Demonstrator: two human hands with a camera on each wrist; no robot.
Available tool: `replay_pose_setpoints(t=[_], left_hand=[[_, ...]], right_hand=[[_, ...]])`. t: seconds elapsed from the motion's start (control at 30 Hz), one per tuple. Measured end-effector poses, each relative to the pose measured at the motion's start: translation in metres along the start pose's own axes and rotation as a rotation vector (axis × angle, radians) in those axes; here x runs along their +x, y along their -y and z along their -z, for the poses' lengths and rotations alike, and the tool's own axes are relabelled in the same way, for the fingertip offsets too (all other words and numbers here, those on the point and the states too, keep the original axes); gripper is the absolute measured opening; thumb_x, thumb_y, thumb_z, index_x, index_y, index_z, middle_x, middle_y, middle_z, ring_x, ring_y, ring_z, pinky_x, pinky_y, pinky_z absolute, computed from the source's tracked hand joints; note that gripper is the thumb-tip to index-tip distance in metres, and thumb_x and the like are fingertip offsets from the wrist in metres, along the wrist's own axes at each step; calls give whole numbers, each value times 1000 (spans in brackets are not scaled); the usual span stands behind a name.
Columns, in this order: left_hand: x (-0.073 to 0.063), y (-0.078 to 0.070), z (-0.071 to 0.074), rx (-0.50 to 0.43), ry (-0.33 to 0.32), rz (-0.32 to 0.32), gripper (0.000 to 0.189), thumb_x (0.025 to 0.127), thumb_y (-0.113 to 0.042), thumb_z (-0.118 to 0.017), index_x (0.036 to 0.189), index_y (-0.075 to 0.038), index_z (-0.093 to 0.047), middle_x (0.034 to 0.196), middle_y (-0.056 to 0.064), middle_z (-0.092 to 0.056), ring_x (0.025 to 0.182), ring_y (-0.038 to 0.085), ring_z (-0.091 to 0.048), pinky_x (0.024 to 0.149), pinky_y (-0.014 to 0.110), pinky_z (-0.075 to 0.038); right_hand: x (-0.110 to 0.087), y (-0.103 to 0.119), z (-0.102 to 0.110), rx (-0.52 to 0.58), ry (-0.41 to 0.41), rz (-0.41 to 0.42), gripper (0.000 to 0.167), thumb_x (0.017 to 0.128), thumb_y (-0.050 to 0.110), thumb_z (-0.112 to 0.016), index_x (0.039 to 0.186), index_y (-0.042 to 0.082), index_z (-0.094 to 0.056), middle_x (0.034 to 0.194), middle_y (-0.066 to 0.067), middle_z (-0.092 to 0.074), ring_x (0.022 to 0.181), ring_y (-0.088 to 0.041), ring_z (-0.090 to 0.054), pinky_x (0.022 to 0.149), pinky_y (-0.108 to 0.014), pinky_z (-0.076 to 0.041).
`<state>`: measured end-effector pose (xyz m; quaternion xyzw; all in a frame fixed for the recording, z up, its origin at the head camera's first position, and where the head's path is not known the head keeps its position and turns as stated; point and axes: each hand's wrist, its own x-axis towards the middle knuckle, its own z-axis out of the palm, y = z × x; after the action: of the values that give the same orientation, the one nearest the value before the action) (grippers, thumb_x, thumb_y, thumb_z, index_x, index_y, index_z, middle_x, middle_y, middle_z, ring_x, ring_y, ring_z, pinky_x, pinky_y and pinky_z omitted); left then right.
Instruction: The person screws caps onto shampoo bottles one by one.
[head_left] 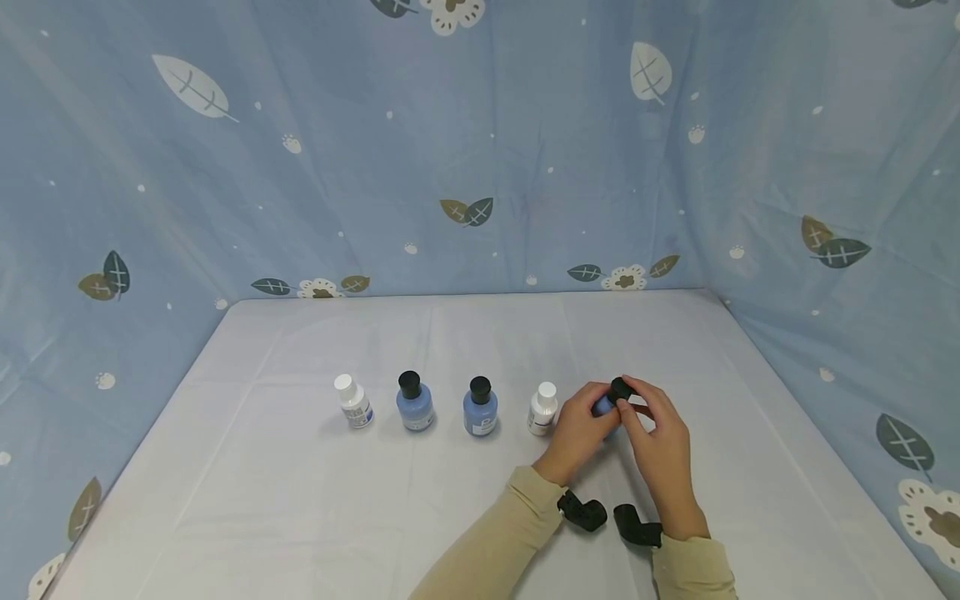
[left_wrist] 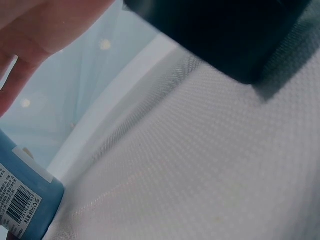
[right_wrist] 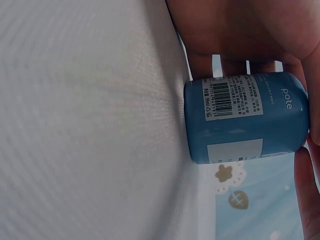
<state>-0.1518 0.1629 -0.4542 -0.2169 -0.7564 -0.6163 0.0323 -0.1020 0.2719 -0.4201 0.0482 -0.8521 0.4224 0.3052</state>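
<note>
In the head view a blue bottle (head_left: 602,406) with a black cap (head_left: 619,389) is at the right of the row, largely hidden by both hands. My left hand (head_left: 576,429) wraps around its body from the left. From the right, my right hand (head_left: 662,442) pinches the cap between thumb and fingertips. The right wrist view has the bottle body (right_wrist: 240,119) with its barcode label, its base at the white cloth, its cap out of sight. Only the bottle's lower part (left_wrist: 30,192) appears in the left wrist view.
Left of the hands stand a white bottle (head_left: 542,409), two blue black-capped bottles (head_left: 480,407) (head_left: 415,402) and another white bottle (head_left: 354,402), all on the white-covered table (head_left: 247,500). Black wrist devices (head_left: 582,511) (head_left: 637,527) hang below the wrists. A patterned blue curtain (head_left: 360,183) surrounds the table.
</note>
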Motion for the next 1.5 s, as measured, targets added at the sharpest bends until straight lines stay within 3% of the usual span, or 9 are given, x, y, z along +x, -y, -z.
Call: replay_pose_setpoints(t=[0.3,0.63,1.0,1.3,1.5], left_hand=[[0,0,0,7,-1,2,23,83,-24,-62,106,-22,-62,102,-16,-56,90,8,-53,75,19,-42],[0,0,0,-1,1,0,23,83,-25,-62,106,-20,-62,101,-15,-56,89,4,-52,76,19,-42],[0,1,1,16,17,-14,20,85,-27,-59,105,-22,-60,102,-14,-55,89,2,-51,75,19,-43],[1,2,0,15,9,-25,20,85,-26,-60,104,-22,-61,101,-14,-56,87,2,-51,73,19,-43],[1,3,0,20,7,-15,21,85,-26,-60,105,-22,-61,102,-14,-56,88,2,-52,74,19,-43]], right_hand=[[-1,0,-1,2,-11,-6,39,81,14,-66,119,17,-57,116,4,-54,103,-10,-50,79,-11,-40],[-1,-1,-1,-3,-8,-6,46,80,14,-67,123,18,-54,118,1,-51,106,-12,-48,80,-11,-39],[-1,-2,-1,38,51,9,43,87,6,-56,127,20,-51,129,6,-46,114,-10,-44,86,-14,-37],[-1,2,-1,-22,32,-29,39,87,7,-53,122,24,-55,121,7,-53,107,-9,-50,84,-14,-39],[0,0,-1,37,-4,6,38,83,2,-59,118,17,-59,116,4,-55,108,-9,-49,83,-16,-41]])
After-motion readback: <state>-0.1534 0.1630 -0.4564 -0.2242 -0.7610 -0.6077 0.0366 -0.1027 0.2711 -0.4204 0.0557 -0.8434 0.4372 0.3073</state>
